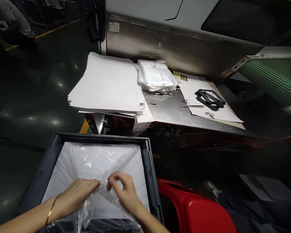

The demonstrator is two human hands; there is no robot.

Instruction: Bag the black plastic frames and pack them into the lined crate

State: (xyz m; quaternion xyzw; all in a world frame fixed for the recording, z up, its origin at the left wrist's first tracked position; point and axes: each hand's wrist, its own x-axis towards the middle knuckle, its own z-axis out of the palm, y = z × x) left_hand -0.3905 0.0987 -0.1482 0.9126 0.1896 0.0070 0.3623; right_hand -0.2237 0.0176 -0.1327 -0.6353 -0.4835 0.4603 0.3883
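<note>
My left hand (75, 195) and my right hand (124, 191) are both closed in a pinch on a clear plastic bag (104, 161). The bag lies over white sheets inside a dark grey crate (146, 158) at the bottom of the view. My fingertips nearly meet over the crate's middle, with the bag's film stretched up and away between them. A thin gold bangle sits on my left wrist.
Beyond the crate a metal table (169, 111) bears a tall stack of white paper (106, 85), a bundle of plastic bags (156, 76), pens, clips and black frames (210, 98) on a white sheet. A red stool (196, 210) stands right of the crate. A person stands far left.
</note>
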